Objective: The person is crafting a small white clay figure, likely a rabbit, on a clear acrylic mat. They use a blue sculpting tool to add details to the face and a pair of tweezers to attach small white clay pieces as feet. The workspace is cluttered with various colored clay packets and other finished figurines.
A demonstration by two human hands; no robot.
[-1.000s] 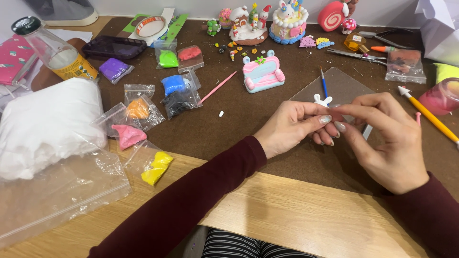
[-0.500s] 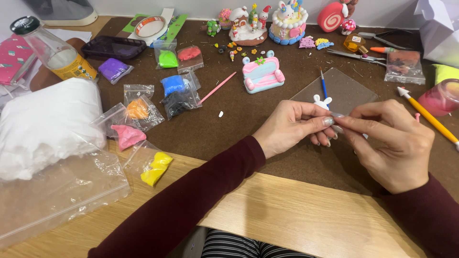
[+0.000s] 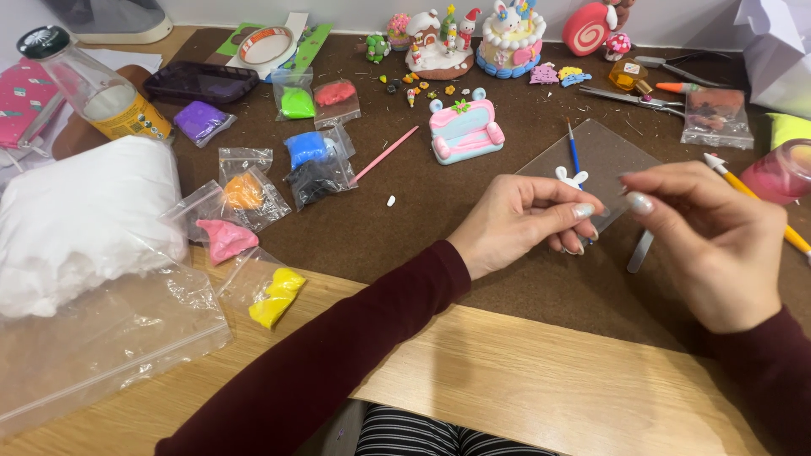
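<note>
The left hand [image 3: 528,221] curls loosely near the centre of the brown-matted counter [image 3: 405,228], fingers bent — whether they grip anything cannot be told. The right hand [image 3: 714,241] hovers just right of it, fingertips pinched together. A small white bunny-eared clay piece [image 3: 572,177] lies just beyond on the clear plastic sheet [image 3: 604,156].

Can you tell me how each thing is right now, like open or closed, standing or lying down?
Bottle: lying tilted, cap on.
Yellow clay bag: lying flat; seal unclear.
Clay sofa: standing upright.
Clay cake: standing upright.
Blue brush: lying on the clear sheet.
Left hand: fingers curled, pinching.
Right hand: fingertips pinched together.
</note>
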